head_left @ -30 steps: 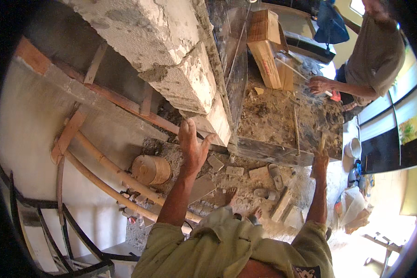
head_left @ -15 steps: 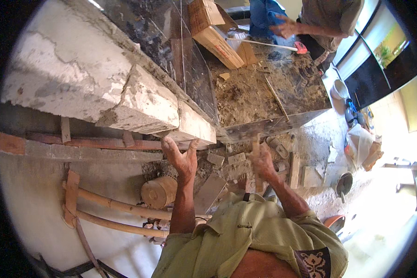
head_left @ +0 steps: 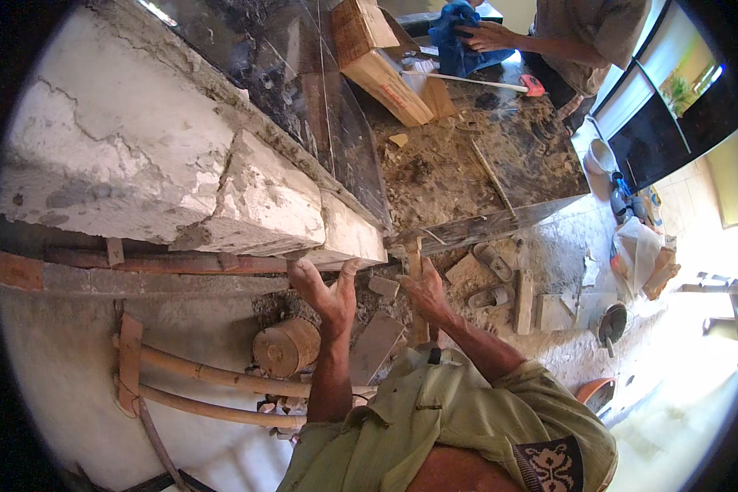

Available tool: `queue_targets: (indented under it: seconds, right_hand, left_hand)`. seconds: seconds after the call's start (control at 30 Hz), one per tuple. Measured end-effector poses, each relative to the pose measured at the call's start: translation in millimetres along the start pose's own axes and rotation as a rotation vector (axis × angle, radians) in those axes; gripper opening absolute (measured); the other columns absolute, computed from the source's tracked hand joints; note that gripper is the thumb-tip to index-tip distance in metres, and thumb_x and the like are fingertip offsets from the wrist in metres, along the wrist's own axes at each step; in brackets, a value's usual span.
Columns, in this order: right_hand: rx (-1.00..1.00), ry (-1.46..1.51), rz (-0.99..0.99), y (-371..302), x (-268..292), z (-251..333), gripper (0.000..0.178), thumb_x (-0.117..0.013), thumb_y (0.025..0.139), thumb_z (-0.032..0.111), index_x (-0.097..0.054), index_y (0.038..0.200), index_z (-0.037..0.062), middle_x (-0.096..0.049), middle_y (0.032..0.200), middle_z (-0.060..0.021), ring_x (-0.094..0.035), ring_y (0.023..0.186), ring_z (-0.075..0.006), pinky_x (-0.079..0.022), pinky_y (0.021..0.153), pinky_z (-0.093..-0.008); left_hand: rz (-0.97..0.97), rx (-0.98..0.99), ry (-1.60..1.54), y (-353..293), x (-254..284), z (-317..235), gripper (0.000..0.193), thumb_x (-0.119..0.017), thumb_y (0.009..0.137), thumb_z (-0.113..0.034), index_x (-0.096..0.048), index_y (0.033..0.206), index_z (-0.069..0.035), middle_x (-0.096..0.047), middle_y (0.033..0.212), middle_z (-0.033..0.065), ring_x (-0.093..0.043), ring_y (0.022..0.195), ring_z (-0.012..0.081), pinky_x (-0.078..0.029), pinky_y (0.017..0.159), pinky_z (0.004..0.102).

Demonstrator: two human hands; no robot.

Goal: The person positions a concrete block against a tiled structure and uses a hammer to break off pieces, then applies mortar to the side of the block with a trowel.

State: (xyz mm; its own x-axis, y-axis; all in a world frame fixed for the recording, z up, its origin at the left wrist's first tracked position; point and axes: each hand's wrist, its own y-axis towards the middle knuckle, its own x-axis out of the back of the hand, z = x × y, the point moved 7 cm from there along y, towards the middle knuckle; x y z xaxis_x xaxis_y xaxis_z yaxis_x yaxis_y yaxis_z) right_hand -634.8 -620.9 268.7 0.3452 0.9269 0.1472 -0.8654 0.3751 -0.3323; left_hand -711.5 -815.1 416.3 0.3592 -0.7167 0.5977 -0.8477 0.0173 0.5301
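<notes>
A pale, mortar-smeared block (head_left: 351, 234) forms the near end of the white masonry ledge (head_left: 139, 172). My left hand (head_left: 328, 297) presses up at its lower edge, thumb spread from the fingers; some fingertips are hidden there. Just to the right, my right hand (head_left: 429, 293) is closed round a narrow, light wooden piece (head_left: 416, 261). The upper end of this wood stands beside the block's corner, near the dark slab edge. Whether it carries a head or is a plain stick, I cannot tell.
On the dirt-covered dark slab (head_left: 566, 174) lie a thin stick (head_left: 492, 176) and a cardboard box (head_left: 381, 78). A co-worker's hand (head_left: 488, 37) holds blue cloth (head_left: 459, 41). Below are a round container (head_left: 287, 344), sandals (head_left: 492, 262), broken pieces and bamboo poles (head_left: 221, 375).
My right hand has moved left with the wooden piece, nearer the block. My left hand stays at the block's underside. The co-worker's hand has come onto the blue cloth.
</notes>
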Motion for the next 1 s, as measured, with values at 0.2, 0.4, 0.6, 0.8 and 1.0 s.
queue_targets:
  seconds: [0.2, 0.4, 0.6, 0.8, 1.0]
  right_hand:
    - [-0.093, 0.142, 0.090, -11.1, 2.4, 24.3, 0.040, -0.068, 0.081, 0.019, -0.048, 0.109, -0.0027, -0.057, 0.082, -0.0097, -0.057, 0.073, -0.0202, -0.047, 0.062, -0.0367]
    - [-0.111, 0.040, 0.027, -6.4, 3.8, 20.8, 0.040, -0.066, 0.082, 0.018, -0.049, 0.111, -0.0033, -0.058, 0.085, -0.0112, -0.057, 0.073, -0.0218, -0.047, 0.064, -0.0381]
    - [-0.081, 0.057, 0.046, -5.1, 4.9, 25.2, 0.039, -0.065, 0.082, 0.016, -0.049, 0.111, -0.0026, -0.057, 0.082, -0.0095, -0.055, 0.067, -0.0193, -0.046, 0.057, -0.0356]
    - [0.264, -0.085, 0.025, 7.5, -4.0, -9.4, 0.034, -0.065, 0.081, 0.013, -0.049, 0.108, -0.0014, -0.054, 0.077, -0.0063, -0.053, 0.058, -0.0147, -0.045, 0.050, -0.0319]
    - [-0.074, 0.121, 0.044, 5.1, -7.1, -1.6, 0.034, -0.065, 0.081, 0.013, -0.047, 0.108, -0.0006, -0.054, 0.076, -0.0061, -0.054, 0.058, -0.0151, -0.046, 0.050, -0.0316]
  left_hand:
    - [-0.084, -0.264, 0.076, -7.0, 4.5, -1.1, 0.097, -0.080, 0.077, -0.031, -0.022, 0.144, 0.009, -0.021, 0.147, 0.0350, -0.021, 0.138, 0.0481, -0.020, 0.111, 0.0568]
    - [-0.061, -0.197, 0.040, -3.8, 1.1, -5.9, 0.096, -0.079, 0.077, -0.030, -0.022, 0.146, 0.006, -0.019, 0.148, 0.0344, -0.020, 0.138, 0.0483, -0.018, 0.111, 0.0579]
    - [-0.068, -0.172, 0.012, -5.5, 2.1, -0.8, 0.097, -0.080, 0.077, -0.030, -0.023, 0.146, 0.006, -0.018, 0.149, 0.0342, -0.019, 0.139, 0.0478, -0.018, 0.111, 0.0581]
    - [-0.082, -0.288, 0.007, 1.6, 5.4, -19.7, 0.097, -0.080, 0.078, -0.026, -0.018, 0.149, 0.000, -0.020, 0.148, 0.0335, -0.022, 0.137, 0.0486, -0.020, 0.110, 0.0586]
    - [-0.047, -0.255, 0.003, 4.0, 7.2, -16.6, 0.098, -0.079, 0.078, -0.023, -0.015, 0.150, -0.004, -0.021, 0.148, 0.0328, -0.023, 0.136, 0.0488, -0.021, 0.109, 0.0587]
